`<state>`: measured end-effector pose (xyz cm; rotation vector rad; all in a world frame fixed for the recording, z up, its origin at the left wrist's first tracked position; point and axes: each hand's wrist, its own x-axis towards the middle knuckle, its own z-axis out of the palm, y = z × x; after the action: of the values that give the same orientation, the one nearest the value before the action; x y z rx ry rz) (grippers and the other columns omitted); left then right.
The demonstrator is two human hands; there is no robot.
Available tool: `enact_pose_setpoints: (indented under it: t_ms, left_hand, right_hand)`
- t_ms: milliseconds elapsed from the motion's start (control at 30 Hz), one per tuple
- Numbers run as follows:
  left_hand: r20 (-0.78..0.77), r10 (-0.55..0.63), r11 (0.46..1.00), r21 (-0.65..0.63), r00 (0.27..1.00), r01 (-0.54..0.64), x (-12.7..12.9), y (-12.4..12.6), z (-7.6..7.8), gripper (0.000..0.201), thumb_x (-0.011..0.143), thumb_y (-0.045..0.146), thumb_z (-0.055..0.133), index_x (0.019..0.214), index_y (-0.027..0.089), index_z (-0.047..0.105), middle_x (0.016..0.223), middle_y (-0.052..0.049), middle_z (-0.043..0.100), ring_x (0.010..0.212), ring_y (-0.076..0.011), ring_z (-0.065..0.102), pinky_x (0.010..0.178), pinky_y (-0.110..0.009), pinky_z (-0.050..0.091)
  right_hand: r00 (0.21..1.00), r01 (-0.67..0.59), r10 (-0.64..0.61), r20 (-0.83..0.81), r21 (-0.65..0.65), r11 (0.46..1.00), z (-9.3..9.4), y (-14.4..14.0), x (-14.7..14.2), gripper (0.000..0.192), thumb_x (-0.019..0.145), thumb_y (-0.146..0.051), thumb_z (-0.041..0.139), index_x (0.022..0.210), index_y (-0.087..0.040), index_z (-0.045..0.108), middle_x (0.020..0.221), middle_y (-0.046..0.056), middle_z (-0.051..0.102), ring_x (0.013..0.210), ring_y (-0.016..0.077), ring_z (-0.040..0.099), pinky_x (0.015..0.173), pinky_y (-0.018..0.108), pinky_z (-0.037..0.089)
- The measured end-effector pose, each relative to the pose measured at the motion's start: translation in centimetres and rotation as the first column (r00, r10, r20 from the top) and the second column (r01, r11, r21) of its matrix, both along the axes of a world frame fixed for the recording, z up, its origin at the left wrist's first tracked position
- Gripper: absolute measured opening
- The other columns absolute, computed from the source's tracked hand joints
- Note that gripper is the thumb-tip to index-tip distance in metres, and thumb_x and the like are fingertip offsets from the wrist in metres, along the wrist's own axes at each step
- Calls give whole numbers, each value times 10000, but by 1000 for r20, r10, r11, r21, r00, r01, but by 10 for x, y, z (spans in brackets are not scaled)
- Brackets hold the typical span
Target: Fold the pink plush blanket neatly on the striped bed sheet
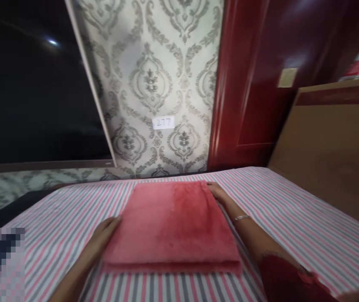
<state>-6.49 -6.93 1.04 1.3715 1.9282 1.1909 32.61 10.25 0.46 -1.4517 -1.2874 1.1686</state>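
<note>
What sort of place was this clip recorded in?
Most likely a bedroom or guest room. A folded pink towel lies on a bed with a striped sheet, the wall carries damask wallpaper with a small number label, and a red wooden door stands beside it.

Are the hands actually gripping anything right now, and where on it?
Both rest on the folded red plush towel: left hand flat against its left edge, right hand at its far right corner. Whether fingers curl under cannot be told.

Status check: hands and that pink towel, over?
Left hand flat against folded pink towel, left edge. Right hand at far right corner. Striped sheet underneath.
</note>
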Motion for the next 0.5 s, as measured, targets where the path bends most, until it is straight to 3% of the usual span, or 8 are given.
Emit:
enact_pose_setpoints:
  t_ms: [67,200,333,500]
  left_hand:
    - [130,-93,988,-113,987,108,0,26,15,635,538,793,638,653,170,652,688,-81,697,744,-286,667,656,-361,520]
    - [191,-40,979,-190,981,77,6,84,29,590,582,735,681,645,151,622,634,-81,669,633,-230,637,558,-305,462]
    - [92,34,976,-217,995,-14,7,138,29,481,705,619,695,659,149,605,621,-101,662,641,-256,651,532,-307,440]
    - [-148,72,965,-241,986,-107,7,179,19,275,809,405,659,759,135,656,837,-164,736,932,-326,697,715,-333,489]
  right_hand:
    - [998,-7,6,67,23,1000,-4,4,1,274,643,-285,791,849,-106,765,704,75,744,794,253,707,686,272,519]
    - [979,-8,-3,203,54,999,-13,16,4,294,638,-320,778,849,-115,790,746,122,759,894,308,715,724,300,517]
    - [950,-12,-10,311,69,998,-18,29,4,281,640,-337,787,807,-110,788,687,130,739,843,309,714,683,300,504]
    - [913,-23,-25,407,111,994,-26,42,4,250,672,-332,767,777,-105,777,671,125,732,761,269,701,621,275,474]
